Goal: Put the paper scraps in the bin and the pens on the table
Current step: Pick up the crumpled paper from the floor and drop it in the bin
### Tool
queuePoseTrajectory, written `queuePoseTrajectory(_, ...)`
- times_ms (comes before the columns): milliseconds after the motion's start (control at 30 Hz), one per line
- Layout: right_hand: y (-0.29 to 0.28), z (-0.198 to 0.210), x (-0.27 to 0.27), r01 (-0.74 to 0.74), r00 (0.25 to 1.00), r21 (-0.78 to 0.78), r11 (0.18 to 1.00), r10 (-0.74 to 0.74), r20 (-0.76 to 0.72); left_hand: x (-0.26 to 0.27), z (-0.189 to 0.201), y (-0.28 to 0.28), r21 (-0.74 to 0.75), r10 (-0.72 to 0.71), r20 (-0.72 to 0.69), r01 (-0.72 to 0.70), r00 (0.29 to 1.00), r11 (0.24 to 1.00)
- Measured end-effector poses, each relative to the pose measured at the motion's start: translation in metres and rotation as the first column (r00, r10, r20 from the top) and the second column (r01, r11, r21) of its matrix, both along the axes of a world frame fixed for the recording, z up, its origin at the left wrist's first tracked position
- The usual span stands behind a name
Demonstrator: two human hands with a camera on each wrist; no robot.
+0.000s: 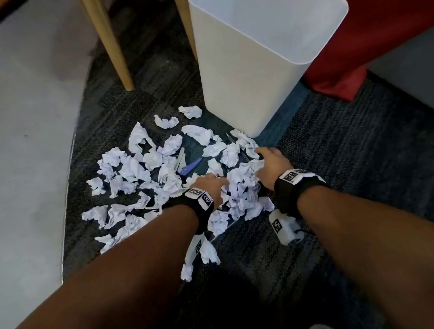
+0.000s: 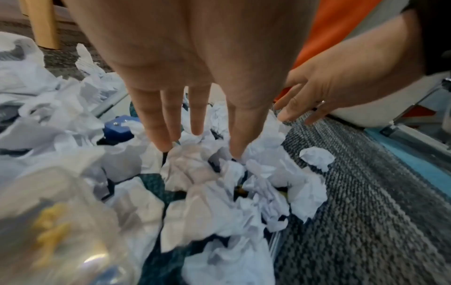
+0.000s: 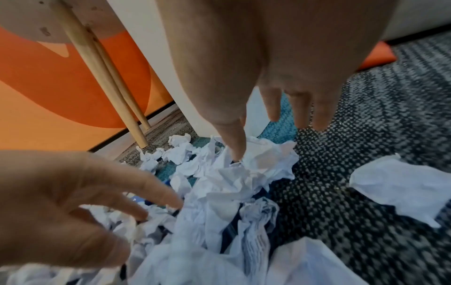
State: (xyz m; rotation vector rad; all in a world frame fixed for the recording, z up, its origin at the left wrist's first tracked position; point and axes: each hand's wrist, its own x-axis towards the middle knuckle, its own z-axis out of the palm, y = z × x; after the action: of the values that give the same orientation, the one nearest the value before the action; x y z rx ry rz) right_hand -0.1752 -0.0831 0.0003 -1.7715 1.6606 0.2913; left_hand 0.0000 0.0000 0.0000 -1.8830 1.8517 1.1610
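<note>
Crumpled white paper scraps (image 1: 142, 168) lie scattered over the dark carpet in front of the white bin (image 1: 266, 55). My left hand (image 1: 218, 181) and right hand (image 1: 258, 158) reach into one heap of scraps (image 1: 241, 185) from either side. The left fingers (image 2: 168, 142) are straight, with their tips touching paper. The right hand (image 3: 275, 131) is spread, one finger (image 3: 234, 146) pushed into the heap. Neither hand holds anything. A blue pen-like object (image 1: 191, 165) and a grey one (image 1: 181, 155) lie among the scraps, left of my hands.
Wooden table legs (image 1: 110, 42) stand behind the scraps, left of the bin. Red furniture (image 1: 381, 18) rises at the right, close to the bin. A pale smooth floor (image 1: 11, 130) borders the carpet on the left. One loose scrap (image 3: 400, 185) lies right of the heap.
</note>
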Motion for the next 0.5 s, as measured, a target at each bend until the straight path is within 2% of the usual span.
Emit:
queuePoseTrajectory(133, 0.007, -0.003, -0.001, -0.034, 0.997, 0.077, 0.996, 0.039, -0.066, 0.002, -0.009, 0.01, 0.011, -0.002, 0.048, 0.001, 0.999, 1.0)
queuePoseTrajectory(233, 0.017, 0.002, -0.004, -0.027, 0.997, 0.037, 0.999, 0.03, -0.076, 0.004, -0.004, 0.013, 0.008, 0.014, 0.052, -0.014, 0.999, 1.0)
queuePoseTrajectory(367, 0.019, 0.027, -0.007, 0.001, 0.998, 0.035, 0.999, 0.001, -0.06, 0.004, 0.019, 0.01, -0.021, 0.051, 0.037, -0.05, 0.998, 0.999)
queuePoseTrajectory(500, 0.009, 0.066, -0.01, -0.034, 0.997, 0.071, 0.997, 0.038, -0.064, 0.005, 0.053, -0.005, -0.056, 0.103, 0.029, -0.102, 0.994, 0.993)
